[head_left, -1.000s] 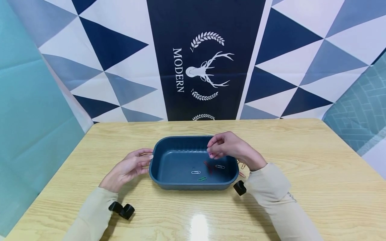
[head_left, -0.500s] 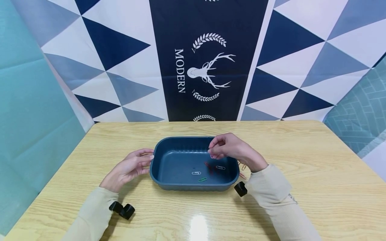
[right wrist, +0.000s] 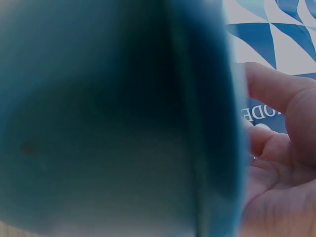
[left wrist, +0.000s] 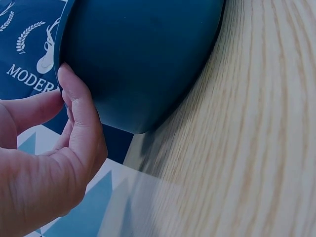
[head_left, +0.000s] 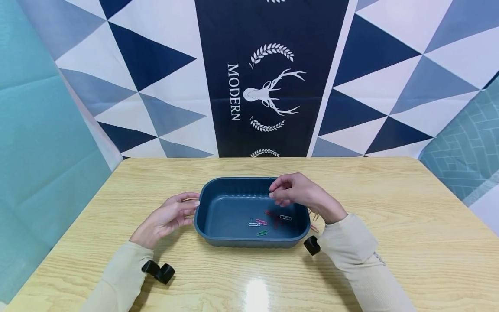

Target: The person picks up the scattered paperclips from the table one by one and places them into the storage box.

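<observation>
A dark blue rectangular plastic basin [head_left: 222, 219] stands on the table. My left hand [head_left: 173, 216] holds its left rim, thumb and fingertips meeting the edge; the left wrist view shows the fingers against the outer wall [left wrist: 143, 54]. My right hand [head_left: 298, 193] hovers over the right side of the basin, fingers loosely bent and nothing seen between them. Below lie a pink paper clip [head_left: 261, 222], two white ones, one of them a white paper clip [head_left: 286, 217], a green paper clip [head_left: 262, 233] and some red paper clips [head_left: 268, 212].
On the wooden table [head_left: 234, 277], outside the basin's right wall, lie a yellowish paper clip [head_left: 315, 216] and a pinkish-red paper clip [head_left: 314, 228], partly behind the right forearm. A patterned cloth [head_left: 167, 86] hangs behind the table.
The pink paper clip between my right fingertips has been let go and now lies on the basin floor beside a white one. Both hands have stayed nearly in place.
</observation>
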The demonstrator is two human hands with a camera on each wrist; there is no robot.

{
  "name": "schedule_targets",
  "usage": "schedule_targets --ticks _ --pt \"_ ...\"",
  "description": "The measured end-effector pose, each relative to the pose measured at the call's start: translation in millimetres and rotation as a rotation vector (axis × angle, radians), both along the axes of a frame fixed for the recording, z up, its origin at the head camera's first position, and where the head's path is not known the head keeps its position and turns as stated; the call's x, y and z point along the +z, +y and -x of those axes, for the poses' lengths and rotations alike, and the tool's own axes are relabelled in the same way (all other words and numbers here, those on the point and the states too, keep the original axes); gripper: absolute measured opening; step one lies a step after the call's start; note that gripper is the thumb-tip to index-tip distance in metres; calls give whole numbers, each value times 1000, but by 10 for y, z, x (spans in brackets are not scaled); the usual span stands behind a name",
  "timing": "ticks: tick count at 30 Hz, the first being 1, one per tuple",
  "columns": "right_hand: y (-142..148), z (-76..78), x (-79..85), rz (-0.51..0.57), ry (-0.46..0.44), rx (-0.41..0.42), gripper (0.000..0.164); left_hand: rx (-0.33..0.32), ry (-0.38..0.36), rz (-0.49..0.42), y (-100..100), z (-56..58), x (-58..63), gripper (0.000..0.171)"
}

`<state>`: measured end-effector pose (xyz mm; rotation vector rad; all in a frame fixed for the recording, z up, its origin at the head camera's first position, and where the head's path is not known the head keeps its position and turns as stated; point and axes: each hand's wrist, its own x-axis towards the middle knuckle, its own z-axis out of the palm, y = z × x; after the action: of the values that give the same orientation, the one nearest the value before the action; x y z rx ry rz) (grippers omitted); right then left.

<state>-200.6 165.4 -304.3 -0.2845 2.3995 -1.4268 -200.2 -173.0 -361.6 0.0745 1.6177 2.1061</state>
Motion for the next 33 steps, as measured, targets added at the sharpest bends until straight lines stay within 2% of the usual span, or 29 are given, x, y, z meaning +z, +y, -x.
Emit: schedule_targets --ticks 11,15,25,33 --pt "-37 26 -6 -16 15 25 26 7 14 10 -34 -4 5 27" --pt "32 19 -12 -33 40 36 25 -1 19 7 -26 -2 -2 24" --pt "341 -126 21 -45 128 29 27 -8 19 -23 -11 3 -14 26" --pt "577 -249 58 6 101 34 30 -8 10 -36 -10 20 -36 24"
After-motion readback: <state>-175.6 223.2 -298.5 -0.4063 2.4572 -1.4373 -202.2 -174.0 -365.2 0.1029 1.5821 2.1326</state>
